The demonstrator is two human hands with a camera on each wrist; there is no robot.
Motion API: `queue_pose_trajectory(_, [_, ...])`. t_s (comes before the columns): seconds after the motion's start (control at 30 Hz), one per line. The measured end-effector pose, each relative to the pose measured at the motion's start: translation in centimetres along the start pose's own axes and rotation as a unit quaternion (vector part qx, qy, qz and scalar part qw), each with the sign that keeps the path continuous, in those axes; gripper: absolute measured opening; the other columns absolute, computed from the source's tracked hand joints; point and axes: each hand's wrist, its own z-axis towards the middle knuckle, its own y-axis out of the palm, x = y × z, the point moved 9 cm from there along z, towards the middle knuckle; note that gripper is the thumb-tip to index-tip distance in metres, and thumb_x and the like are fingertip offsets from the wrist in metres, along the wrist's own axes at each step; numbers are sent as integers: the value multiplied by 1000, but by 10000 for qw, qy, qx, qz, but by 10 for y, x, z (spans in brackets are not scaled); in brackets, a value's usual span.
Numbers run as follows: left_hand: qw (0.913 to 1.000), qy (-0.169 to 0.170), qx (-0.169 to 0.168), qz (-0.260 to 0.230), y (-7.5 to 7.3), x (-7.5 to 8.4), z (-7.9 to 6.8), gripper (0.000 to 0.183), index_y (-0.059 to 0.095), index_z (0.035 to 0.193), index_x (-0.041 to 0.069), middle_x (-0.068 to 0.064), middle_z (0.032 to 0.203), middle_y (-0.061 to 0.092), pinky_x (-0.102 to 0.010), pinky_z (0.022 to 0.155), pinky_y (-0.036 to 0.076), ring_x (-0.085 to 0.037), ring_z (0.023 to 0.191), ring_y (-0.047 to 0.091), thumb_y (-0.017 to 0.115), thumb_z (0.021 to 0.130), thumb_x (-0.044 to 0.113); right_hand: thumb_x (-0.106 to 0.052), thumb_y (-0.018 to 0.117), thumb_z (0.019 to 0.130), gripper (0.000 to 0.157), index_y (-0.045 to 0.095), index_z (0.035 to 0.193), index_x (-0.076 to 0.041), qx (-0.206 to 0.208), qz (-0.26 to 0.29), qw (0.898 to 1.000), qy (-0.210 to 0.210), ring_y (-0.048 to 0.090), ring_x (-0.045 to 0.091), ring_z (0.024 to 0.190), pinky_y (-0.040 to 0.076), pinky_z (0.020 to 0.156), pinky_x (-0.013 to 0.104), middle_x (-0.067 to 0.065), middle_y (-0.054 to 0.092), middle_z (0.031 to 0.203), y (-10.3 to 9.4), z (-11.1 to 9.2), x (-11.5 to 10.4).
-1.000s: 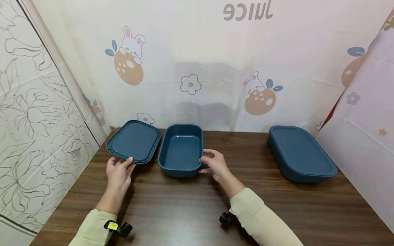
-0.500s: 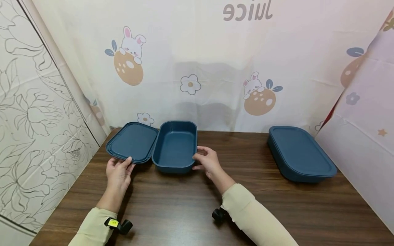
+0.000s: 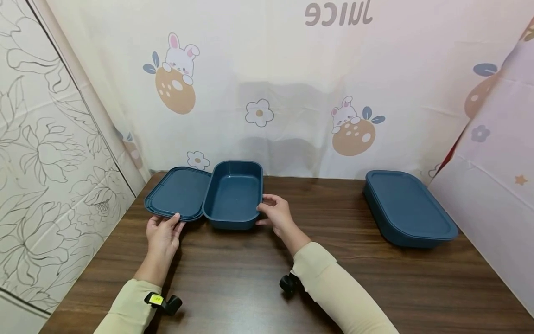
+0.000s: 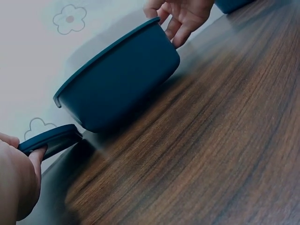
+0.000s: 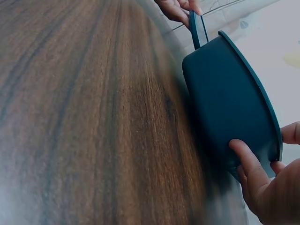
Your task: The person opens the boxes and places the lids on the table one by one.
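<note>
At the back left of the table, my left hand [image 3: 162,236] pinches the near edge of a dark blue lid [image 3: 177,192], thumb on top and fingers below. Directly right of it is an uncovered dark blue food container [image 3: 231,224] with nothing inside. My right hand [image 3: 278,215] grips its right side, thumb at the rim and fingers along the outer wall. The left wrist view shows the lid [image 4: 54,139] held beside the container's lower corner. Seen from above, the container's left side overlaps the lid's right edge.
A second dark blue container [image 3: 410,204] with its lid on stands at the right of the wooden table [image 3: 233,283]. A printed curtain [image 3: 288,60] hangs behind the table's back edge. Patterned panels [image 3: 50,153] border the left side.
My right hand has moved the uncovered container left and slightly back, up against the lid. The left hand and lid have stayed nearly still, the lid dipping slightly.
</note>
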Motion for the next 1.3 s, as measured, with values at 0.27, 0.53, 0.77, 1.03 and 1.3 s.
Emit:
queue_pose_trajectory(0.27, [9998, 102, 85, 131, 1, -1, 4, 71, 33, 131, 21, -9, 115, 50, -32, 72, 58, -16, 83, 68, 62, 82, -21, 7, 59, 83, 52, 53, 134, 4, -25, -155, 9998, 112, 58, 22, 84, 59, 68, 48, 26, 55, 124, 1, 5, 4])
queue_pose_trajectory(0.53, [9995, 110, -73, 281, 1, 0, 6, 116, 0, 152, 50, -16, 153, 26, -33, 79, 56, -19, 105, 63, 60, 83, -21, 8, 60, 83, 55, 50, 137, 4, -128, -178, 9996, 159, 61, 28, 94, 58, 70, 49, 27, 54, 129, 1, 8, 4])
queue_pose_trajectory(0.77, [9942, 133, -103, 1060, 0, 0, 4, 118, -15, 152, 44, -15, 159, 15, -31, 87, 54, -25, 123, 52, 58, 86, -20, 8, 63, 85, 57, 49, 139, -1, -147, -151, 9996, 162, 60, 36, 109, 57, 73, 50, 25, 54, 129, 1, 6, 3])
queue_pose_trajectory(1.03, [9764, 356, 168, 2123, -10, 3, 3, 105, -9, 156, 32, -20, 154, 23, -33, 86, 55, -31, 126, 48, 56, 89, -16, 8, 64, 86, 58, 48, 141, -3, -240, -232, 9994, 82, 60, 38, 111, 56, 76, 53, 27, 52, 130, 1, 4, 2])
queue_pose_trajectory(1.3, [9438, 457, 446, 3243, -20, 6, 3, 87, 10, 158, 12, -22, 154, 24, -29, 81, 57, -35, 123, 50, 59, 90, -11, 6, 64, 88, 61, 45, 144, -5, -368, -276, 9989, 102, 60, 38, 112, 55, 80, 54, 27, 50, 134, 1, 3, 2])
